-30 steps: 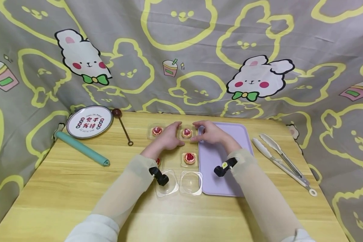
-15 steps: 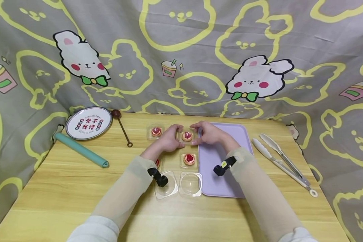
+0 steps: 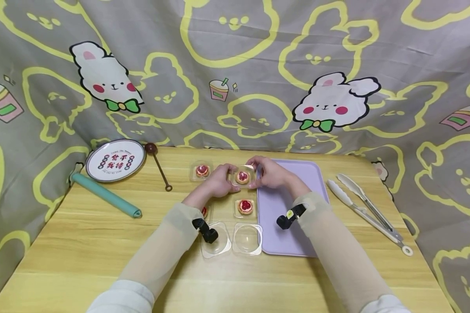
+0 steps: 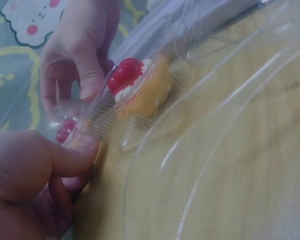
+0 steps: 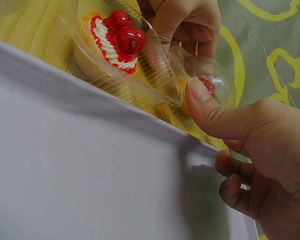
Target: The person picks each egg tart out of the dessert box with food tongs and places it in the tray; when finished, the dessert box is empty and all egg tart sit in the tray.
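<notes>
A small cherry tart (image 3: 242, 177) sits in a clear plastic box under a domed lid. My left hand (image 3: 219, 180) grips the box's left side, thumb on the near edge. Opposite it, my right hand (image 3: 274, 174) holds the right side, thumb also at the near edge. The left wrist view shows the left thumb (image 4: 80, 155) pressing on the plastic. Just in front of the hands, a second tart (image 3: 245, 206) lies in an uncovered clear base. Another tart (image 3: 205, 212) is mostly hidden behind the left wrist. Left of the hands stands a domed box with a tart (image 3: 202, 171).
Two clear lids (image 3: 247, 238) lie nearer me. A lilac tray (image 3: 268, 237) sits under the right forearm. Tongs (image 3: 368, 213) lie at right. At left are a plate (image 3: 115, 160), a brown ladle-like stick (image 3: 159, 167) and a rolled teal mat (image 3: 105, 194). A curtain hangs behind.
Both hands have closed in on the covered tart box and brought it slightly nearer me. The other things stay where they were.
</notes>
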### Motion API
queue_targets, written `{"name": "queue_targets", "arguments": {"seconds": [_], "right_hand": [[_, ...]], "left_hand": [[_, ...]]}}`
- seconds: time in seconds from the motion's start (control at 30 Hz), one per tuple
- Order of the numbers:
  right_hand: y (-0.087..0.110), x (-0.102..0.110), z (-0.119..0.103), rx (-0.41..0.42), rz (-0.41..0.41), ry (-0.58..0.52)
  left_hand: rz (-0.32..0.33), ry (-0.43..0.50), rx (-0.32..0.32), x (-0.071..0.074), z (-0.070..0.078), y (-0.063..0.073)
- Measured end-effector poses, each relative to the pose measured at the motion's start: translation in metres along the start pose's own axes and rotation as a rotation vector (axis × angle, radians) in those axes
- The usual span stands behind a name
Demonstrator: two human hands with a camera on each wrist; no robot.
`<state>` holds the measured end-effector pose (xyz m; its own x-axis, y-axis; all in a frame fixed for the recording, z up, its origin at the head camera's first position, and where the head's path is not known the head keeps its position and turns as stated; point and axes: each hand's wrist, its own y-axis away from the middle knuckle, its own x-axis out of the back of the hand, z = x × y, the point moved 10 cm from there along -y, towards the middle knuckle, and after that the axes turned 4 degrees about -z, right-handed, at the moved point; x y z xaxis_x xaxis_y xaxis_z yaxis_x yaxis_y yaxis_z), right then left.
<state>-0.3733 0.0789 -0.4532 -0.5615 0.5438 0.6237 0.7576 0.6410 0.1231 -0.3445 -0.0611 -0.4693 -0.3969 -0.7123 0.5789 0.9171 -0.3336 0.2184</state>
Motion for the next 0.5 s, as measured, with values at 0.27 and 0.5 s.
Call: {"name": "queue_targets", "arguments": {"seconds": [0.27, 0.5], "right_hand": [[0.0035, 0.0000, -0.0019, 0.016, 0.024, -0.015], [0.0044, -0.0003, -0.0035, 0.026, 0.031, -0.029]], "left_hand": [[0.007, 0.009, 0.039, -0.0003, -0.0002, 0.0004], [0.007, 0.000, 0.062, 0.0009, -0.0019, -0.0005]]}}
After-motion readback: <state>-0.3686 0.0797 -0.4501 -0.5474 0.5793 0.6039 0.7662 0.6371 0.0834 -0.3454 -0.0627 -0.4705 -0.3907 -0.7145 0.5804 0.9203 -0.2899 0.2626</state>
